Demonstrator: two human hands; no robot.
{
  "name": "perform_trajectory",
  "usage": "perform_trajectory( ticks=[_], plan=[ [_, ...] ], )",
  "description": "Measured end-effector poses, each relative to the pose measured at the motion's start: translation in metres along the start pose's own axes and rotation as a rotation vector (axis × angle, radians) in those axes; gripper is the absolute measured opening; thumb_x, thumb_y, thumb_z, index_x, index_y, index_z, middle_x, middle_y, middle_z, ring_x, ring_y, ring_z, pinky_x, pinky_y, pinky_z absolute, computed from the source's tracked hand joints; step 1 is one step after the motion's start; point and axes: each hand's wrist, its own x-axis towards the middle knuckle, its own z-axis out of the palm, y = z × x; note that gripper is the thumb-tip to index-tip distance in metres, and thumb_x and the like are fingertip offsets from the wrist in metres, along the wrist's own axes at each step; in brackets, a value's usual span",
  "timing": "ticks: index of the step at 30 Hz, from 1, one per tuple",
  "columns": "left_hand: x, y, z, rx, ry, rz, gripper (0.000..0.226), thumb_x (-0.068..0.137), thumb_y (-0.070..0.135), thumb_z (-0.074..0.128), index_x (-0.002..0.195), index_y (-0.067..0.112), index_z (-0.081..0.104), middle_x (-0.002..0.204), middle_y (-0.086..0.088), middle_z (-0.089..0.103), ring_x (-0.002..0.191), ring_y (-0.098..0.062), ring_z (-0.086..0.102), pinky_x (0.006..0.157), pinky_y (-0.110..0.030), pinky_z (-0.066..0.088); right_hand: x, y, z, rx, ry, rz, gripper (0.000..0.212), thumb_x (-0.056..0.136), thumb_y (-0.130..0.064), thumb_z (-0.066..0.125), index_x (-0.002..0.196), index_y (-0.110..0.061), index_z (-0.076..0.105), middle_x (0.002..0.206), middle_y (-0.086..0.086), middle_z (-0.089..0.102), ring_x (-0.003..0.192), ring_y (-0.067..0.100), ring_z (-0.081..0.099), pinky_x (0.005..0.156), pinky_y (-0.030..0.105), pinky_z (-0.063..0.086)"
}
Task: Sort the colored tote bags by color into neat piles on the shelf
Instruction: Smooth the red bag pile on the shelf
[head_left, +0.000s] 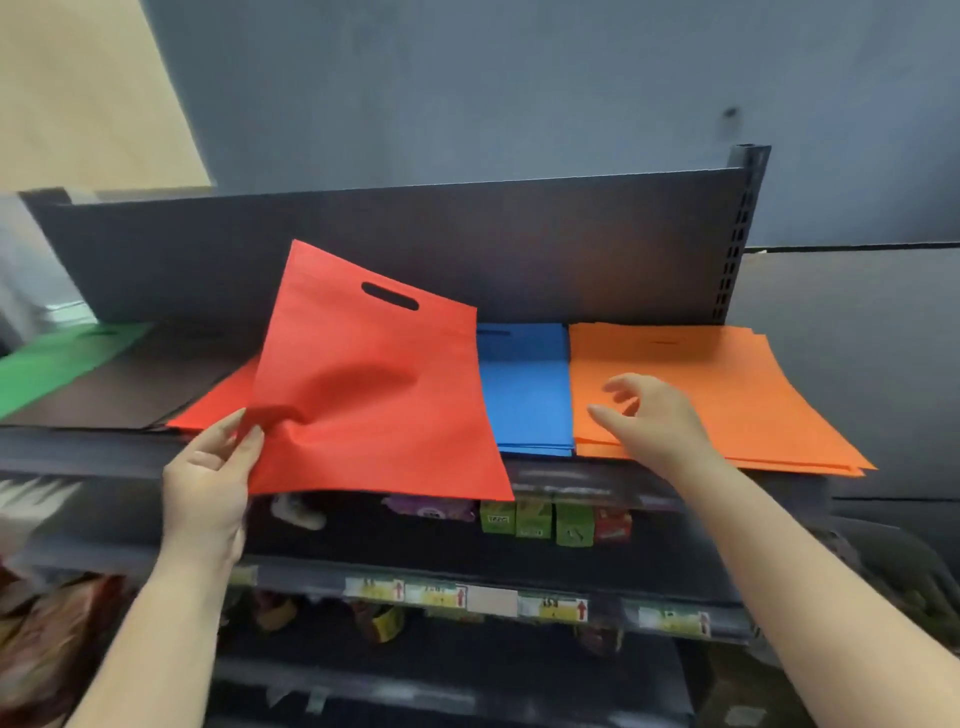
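My left hand (210, 467) pinches the lower left corner of a red tote bag (374, 395) and holds it tilted up above the top shelf (78, 457). Under it lies a red pile (223, 400). To the right sit a blue pile (524, 395) and an orange pile (727, 395). To the left lie a dark brown pile (135, 384) and a green pile (47, 369). My right hand (654, 421) hovers with loosely spread fingers over the orange pile's near left corner, holding nothing.
A dark back panel (467, 244) rises behind the bags, with a slotted upright (737, 234) at its right end. Lower shelves hold small green boxes (535, 519), packets and price tags (462, 597). A grey wall stands behind.
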Motion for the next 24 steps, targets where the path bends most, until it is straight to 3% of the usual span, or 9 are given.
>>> perform_trajectory(
  ticks=[3,6,9,12,14,17,19,21,24],
  plan=[
    [0.004,0.013,-0.03,-0.029,0.022,-0.002,0.02,0.093,0.001,0.054,0.106,0.012,0.064,0.074,0.014,0.071,0.068,0.003,0.065,0.073,-0.012,0.054,-0.009,-0.047,0.05,0.175,-0.24,0.029,0.033,0.089,-0.04,0.062,0.112,-0.016,0.063,0.101,-0.001,0.063,0.082,0.009,0.054,0.07,0.024,0.04],
    [0.015,0.022,-0.06,-0.058,0.049,-0.001,0.024,0.094,0.001,0.051,0.092,0.02,0.067,0.072,0.014,0.072,0.067,0.002,0.066,0.068,-0.013,0.054,-0.009,-0.083,0.092,0.202,-0.298,0.046,0.041,0.09,-0.044,0.059,0.119,-0.015,0.06,0.107,-0.001,0.06,0.093,0.012,0.052,0.077,0.024,0.035],
    [0.038,0.023,-0.089,-0.097,0.068,-0.02,0.028,0.094,0.002,0.052,0.085,0.021,0.071,0.072,0.011,0.073,0.067,0.0,0.067,0.064,-0.014,0.055,-0.002,-0.12,0.129,0.349,-0.31,0.092,0.048,0.091,-0.04,0.06,0.124,-0.006,0.057,0.115,0.007,0.063,0.101,0.021,0.06,0.079,0.027,0.043],
    [0.072,0.017,-0.113,-0.125,0.056,-0.053,0.021,0.093,0.004,0.053,0.093,0.021,0.065,0.074,0.01,0.073,0.068,-0.001,0.068,0.062,-0.015,0.055,0.002,-0.157,0.164,0.441,-0.305,0.103,0.035,0.089,-0.026,0.066,0.112,-0.001,0.063,0.078,0.011,0.064,0.057,0.012,0.058,0.051,0.017,0.046],
    [0.097,0.008,-0.127,-0.112,0.045,-0.076,0.02,0.092,0.004,0.055,0.093,0.021,0.066,0.076,0.009,0.073,0.069,-0.002,0.068,0.065,-0.016,0.055,0.007,-0.176,0.187,0.481,-0.232,0.122,0.026,0.086,-0.015,0.069,0.106,0.001,0.065,0.064,0.006,0.057,0.043,0.01,0.048,0.04,0.018,0.042],
    [0.136,-0.007,-0.145,0.041,0.0,-0.029,0.022,0.091,0.005,0.058,0.093,0.024,0.068,0.077,0.011,0.073,0.073,-0.001,0.067,0.068,-0.015,0.054,0.02,-0.198,0.219,0.399,-0.054,0.098,0.021,0.084,-0.013,0.071,0.101,-0.002,0.067,0.066,-0.001,0.056,0.054,0.014,0.05,0.054,0.03,0.048],
    [0.162,-0.017,-0.151,0.169,-0.07,0.01,0.02,0.09,0.006,0.061,0.095,0.024,0.068,0.078,0.012,0.072,0.073,0.0,0.067,0.068,-0.015,0.054,0.029,-0.207,0.235,0.288,0.046,0.067,0.018,0.085,-0.017,0.069,0.099,-0.005,0.069,0.071,-0.003,0.057,0.07,0.016,0.055,0.066,0.03,0.043],
    [0.187,-0.025,-0.153,0.303,-0.125,0.044,0.017,0.089,0.008,0.063,0.097,0.022,0.067,0.082,0.008,0.071,0.075,-0.005,0.067,0.07,-0.021,0.053,0.037,-0.213,0.245,0.166,0.119,0.049,0.017,0.087,-0.02,0.067,0.1,-0.008,0.069,0.075,-0.004,0.057,0.08,0.019,0.058,0.068,0.025,0.035],
    [0.217,-0.037,-0.145,0.493,-0.209,0.105,0.015,0.088,0.011,0.065,0.102,0.015,0.069,0.081,0.003,0.068,0.077,-0.012,0.065,0.071,-0.025,0.049,0.044,-0.217,0.251,-0.026,0.181,0.067,0.019,0.089,-0.024,0.063,0.103,-0.012,0.067,0.082,-0.001,0.061,0.09,0.027,0.06,0.067,0.028,0.034]
  ],
)
